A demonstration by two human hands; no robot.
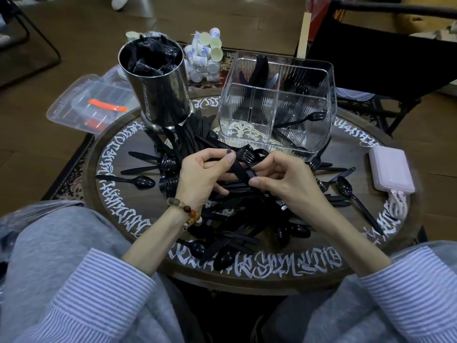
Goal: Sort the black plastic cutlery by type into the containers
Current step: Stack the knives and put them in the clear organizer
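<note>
Done: few pieces stand in clear divided container (277, 105), far right.
Left: big cutlery pile (237, 219) on bench (346, 258).
Hands: left hand (205, 174) and right hand (284, 177) both clamped on forks (247, 154).

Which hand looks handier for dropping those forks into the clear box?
Probably the right hand. It pinches the forks together with the left hand, but sits on the side of the clear divided container, which stands just beyond it; the left would have to cross over.

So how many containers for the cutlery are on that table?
2. A metal cylinder stands at the back left of the round table; a clear divided box stands at the back right. A lidded plastic box lies off the table's left edge.
</note>
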